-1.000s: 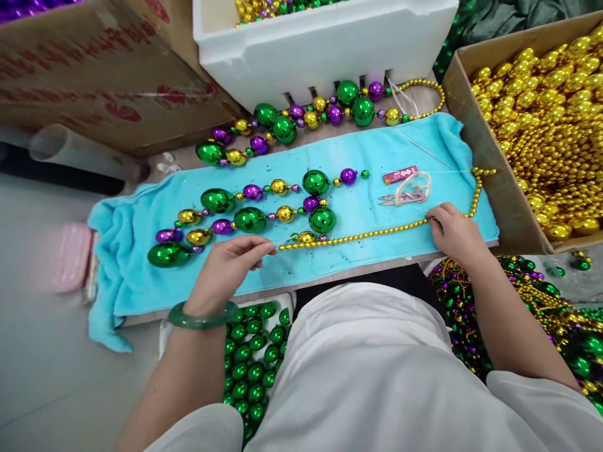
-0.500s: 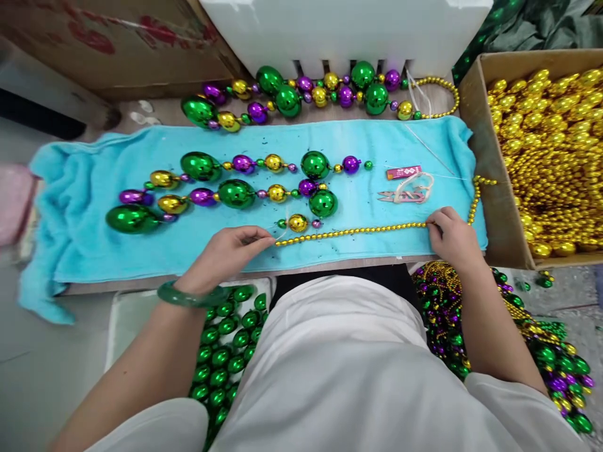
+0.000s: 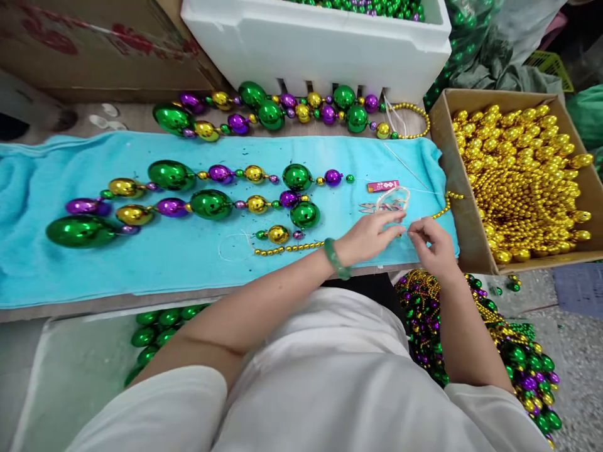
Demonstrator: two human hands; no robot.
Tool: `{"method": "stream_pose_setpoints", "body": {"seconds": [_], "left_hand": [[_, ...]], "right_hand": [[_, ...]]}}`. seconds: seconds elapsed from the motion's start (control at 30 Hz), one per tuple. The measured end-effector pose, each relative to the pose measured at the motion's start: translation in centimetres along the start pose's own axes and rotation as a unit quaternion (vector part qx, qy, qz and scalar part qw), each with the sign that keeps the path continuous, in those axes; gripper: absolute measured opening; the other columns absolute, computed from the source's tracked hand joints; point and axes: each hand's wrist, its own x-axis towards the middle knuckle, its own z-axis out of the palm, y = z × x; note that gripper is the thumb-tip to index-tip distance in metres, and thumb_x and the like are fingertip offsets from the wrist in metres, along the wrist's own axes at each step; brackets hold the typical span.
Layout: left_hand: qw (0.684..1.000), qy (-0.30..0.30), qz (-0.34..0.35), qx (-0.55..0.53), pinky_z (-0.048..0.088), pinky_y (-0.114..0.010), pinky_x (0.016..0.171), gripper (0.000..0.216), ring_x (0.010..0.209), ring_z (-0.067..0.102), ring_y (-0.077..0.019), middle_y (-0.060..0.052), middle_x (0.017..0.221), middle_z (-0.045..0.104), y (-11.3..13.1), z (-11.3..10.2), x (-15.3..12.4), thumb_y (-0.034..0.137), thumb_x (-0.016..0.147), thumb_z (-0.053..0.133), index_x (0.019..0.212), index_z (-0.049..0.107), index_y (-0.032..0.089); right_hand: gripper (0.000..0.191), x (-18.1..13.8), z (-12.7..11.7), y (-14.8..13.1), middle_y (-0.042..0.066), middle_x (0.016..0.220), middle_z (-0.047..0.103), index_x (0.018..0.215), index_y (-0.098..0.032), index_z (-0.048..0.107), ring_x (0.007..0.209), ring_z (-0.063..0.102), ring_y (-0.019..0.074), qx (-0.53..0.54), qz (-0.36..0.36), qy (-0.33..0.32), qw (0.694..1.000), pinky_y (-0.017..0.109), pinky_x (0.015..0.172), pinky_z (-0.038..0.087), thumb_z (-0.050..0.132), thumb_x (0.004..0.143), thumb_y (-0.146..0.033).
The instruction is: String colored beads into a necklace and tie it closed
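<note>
Head view: the left hand [image 3: 372, 235] and right hand [image 3: 433, 245] meet over the blue towel [image 3: 155, 263], fingers pinched on the gold bead strand [image 3: 287, 248] lying there. The big-bead strand [image 3: 211, 204] looks already strung; joining seems unfinished.

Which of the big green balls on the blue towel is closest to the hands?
The green ball at the right end of the lower strand, just left of the left hand; the other green balls lie farther left or higher.
</note>
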Motion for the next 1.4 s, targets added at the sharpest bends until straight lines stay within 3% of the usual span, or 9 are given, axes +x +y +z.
{"method": "stream_pose_setpoints", "body": {"seconds": [0.2,0.43,0.57,0.67,0.83,0.97,1.2,1.3,1.4], "left_hand": [[0.981,-0.114,-0.107,-0.115,0.043,-0.023,0.05,0.02,0.053,0.052,-0.0103,-0.003,0.06,0.063,-2.3,1.8,1.9,0.03,0.075,0.065,0.065,0.07,0.014],[0.955,-0.118,-0.179,-0.202,0.045,-0.023,0.05,0.023,0.054,0.054,-0.0089,-0.007,0.083,0.067,-2.0,2.0,1.4,0.038,0.076,0.066,0.083,0.072,0.016],[0.949,-0.131,-0.206,-0.2,0.042,-0.021,0.047,0.025,0.053,0.051,-0.0089,-0.003,0.066,0.059,-1.7,1.9,1.4,0.039,0.076,0.067,0.069,0.066,0.015],[0.945,-0.112,-0.206,-0.226,0.044,-0.023,0.053,0.025,0.06,0.056,-0.0113,-0.005,0.071,0.063,-1.2,1.8,1.5,0.04,0.079,0.065,0.082,0.069,0.016],[0.976,-0.051,-0.072,-0.201,0.044,-0.028,0.086,0.014,0.095,0.058,-0.0166,-0.005,0.092,0.067,-0.8,2.2,2.2,0.03,0.079,0.066,0.085,0.07,0.018],[0.981,-0.098,-0.072,-0.149,0.044,-0.029,0.086,0.017,0.083,0.057,-0.0124,-0.003,0.082,0.065,-0.6,2.2,2.3,0.025,0.085,0.057,0.076,0.066,0.014],[0.963,-0.161,-0.194,-0.095,0.044,-0.02,0.056,0.023,0.054,0.052,-0.0065,0.001,0.06,0.055,-0.4,1.5,1.3,0.029,0.085,0.053,0.073,0.062,0.012],[0.962,-0.148,-0.22,-0.07,0.043,-0.019,0.05,0.024,0.049,0.05,-0.0049,0.002,0.061,0.054,-0.9,1.1,1.0,0.031,0.085,0.052,0.074,0.062,0.012],[0.965,-0.128,-0.22,-0.068,0.041,-0.018,0.046,0.023,0.045,0.048,-0.0039,0.003,0.061,0.052,-0.8,1.0,1.0,0.03,0.086,0.051,0.076,0.063,0.013]], "right_hand": [[0.01,-0.5,-1.4,0.5,0.002,0.076,0.053,0.079,-0.022,0.052,0.07,0.05,0.0164,0.013,0.056,0.147,0.987,0.031,0.065,0.04,0.048,0.088,-0.025],[0.011,0.6,-1.0,-0.3,0.003,0.08,0.054,0.078,-0.023,0.052,0.074,0.052,0.0172,0.015,0.022,0.103,0.994,0.033,0.07,0.042,0.048,0.088,-0.024],[0.01,1.0,-1.3,-0.1,0.002,0.078,0.05,0.083,-0.023,0.049,0.064,0.05,0.0153,0.014,0.08,0.216,0.973,0.032,0.063,0.041,0.045,0.09,-0.029],[0.009,1.2,-1.6,-0.3,0.002,0.077,0.051,0.082,-0.023,0.049,0.063,0.049,0.0145,0.012,0.065,0.209,0.976,0.032,0.062,0.041,0.046,0.089,-0.027],[0.012,1.9,-1.5,-2.3,0.003,0.08,0.052,0.08,-0.022,0.05,0.076,0.051,0.0164,-0.019,-0.025,0.112,0.993,0.032,0.069,0.041,0.045,0.09,-0.019],[0.012,1.8,-1.2,-2.5,0.002,0.077,0.051,0.079,-0.021,0.048,0.073,0.051,0.015,-0.034,-0.049,0.112,0.992,0.031,0.068,0.041,0.044,0.09,-0.018],[0.008,1.5,-2.8,3.0,-0.002,0.068,0.045,0.088,-0.021,0.046,0.049,0.045,0.0112,-0.04,0.174,0.388,0.904,0.027,0.05,0.04,0.041,0.089,-0.027],[0.009,1.3,-3.4,3.7,0.004,0.075,0.055,0.085,-0.019,0.052,0.065,0.055,0.0176,-0.138,0.206,0.316,0.916,0.035,0.063,0.047,0.046,0.083,-0.025],[0.025,1.0,-2.6,1.6,0.012,0.107,0.062,0.103,-0.018,0.06,0.099,0.057,0.0249,-0.165,0.115,0.184,0.962,0.04,0.078,0.049,0.05,0.08,-0.021]]}}
